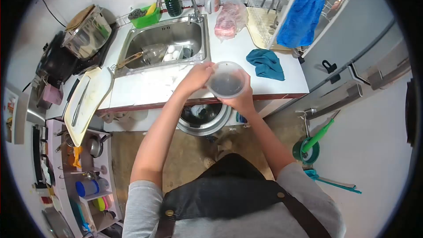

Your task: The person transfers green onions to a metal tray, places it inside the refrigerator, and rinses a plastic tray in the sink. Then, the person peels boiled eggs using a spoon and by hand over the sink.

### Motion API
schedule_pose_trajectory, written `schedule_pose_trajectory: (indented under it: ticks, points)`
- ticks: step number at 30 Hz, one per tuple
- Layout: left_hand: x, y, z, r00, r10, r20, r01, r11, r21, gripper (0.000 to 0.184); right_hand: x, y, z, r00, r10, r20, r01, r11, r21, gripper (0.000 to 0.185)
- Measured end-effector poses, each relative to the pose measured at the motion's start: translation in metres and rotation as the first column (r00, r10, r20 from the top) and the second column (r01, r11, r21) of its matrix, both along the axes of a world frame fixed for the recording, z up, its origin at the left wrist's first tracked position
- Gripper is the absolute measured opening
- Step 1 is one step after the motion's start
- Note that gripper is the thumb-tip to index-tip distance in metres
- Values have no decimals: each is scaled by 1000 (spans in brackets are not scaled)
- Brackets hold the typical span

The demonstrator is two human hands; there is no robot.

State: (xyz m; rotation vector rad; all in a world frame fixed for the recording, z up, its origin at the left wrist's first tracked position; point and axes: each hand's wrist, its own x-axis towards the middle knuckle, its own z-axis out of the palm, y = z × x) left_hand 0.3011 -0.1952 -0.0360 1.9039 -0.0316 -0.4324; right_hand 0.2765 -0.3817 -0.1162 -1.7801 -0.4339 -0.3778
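Between both hands is a round translucent plastic container (226, 80), held above the counter's front edge. My left hand (200, 76) grips its rim on the left side. My right hand (241, 100) wraps round its right side and underside. A greyish bottom shows through the opening, and I cannot tell whether it has contents. Behind it, the steel sink (128, 64) holds several white eggs (171, 53), a clear vessel (155, 53) and a wooden-handled tool (130, 59). A teal cloth (266, 64) lies crumpled to the right of my hands.
Bagged meat (229, 22) lies behind the container, beside the faucet (194, 6). A large pot (88, 33) and a tray with a knife (77, 119) stand at left. Below the counter sits a metal basin (203, 128). A blue towel (304, 15) hangs at right.
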Motion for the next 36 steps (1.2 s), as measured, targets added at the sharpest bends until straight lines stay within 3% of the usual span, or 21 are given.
schedule_pose_trajectory:
  ticks: [4,8,11,15,17,20,21,24,27,31,33,35,36]
  points:
    - [58,0,-18,867,-48,496,-121,946,302,38,19,16,0,996,78,-35,-75,995,63,98]
    - [85,-16,-4,871,-125,475,-152,851,503,40,32,34,-8,984,161,-80,-139,962,233,98]
    - [92,-14,-13,660,-138,738,-302,851,429,36,37,37,-7,990,68,-121,-55,993,106,102]
    - [89,-16,-1,638,-83,766,-353,853,385,33,37,39,-10,995,-4,-97,-4,996,-87,105]
    - [93,-15,0,618,-58,784,-351,872,342,33,38,44,-10,993,-8,-114,7,1000,-16,106]
    - [105,-5,4,641,91,762,-341,923,177,35,38,49,-22,991,-17,-132,28,996,84,106]
    - [110,1,8,715,176,676,-299,952,69,39,41,51,-19,991,-23,-128,38,993,115,106]
    - [112,17,23,794,267,547,-197,963,-183,39,51,53,-3,980,-184,-72,184,983,5,107]
    - [107,50,31,793,258,552,-197,966,-169,40,72,49,-5,962,-248,-117,261,958,118,103]
    - [87,80,-2,500,39,865,-165,985,51,35,100,40,-1,916,-401,-17,400,915,-53,107]
    - [80,81,-36,267,-91,959,-126,984,128,31,115,35,-11,909,-417,-11,416,909,-25,109]
    - [74,80,-57,160,-185,970,89,981,172,25,122,37,-4,920,-389,-43,390,919,48,107]
    - [70,81,-64,171,-289,942,153,952,264,24,124,40,0,904,-421,-68,425,904,42,108]
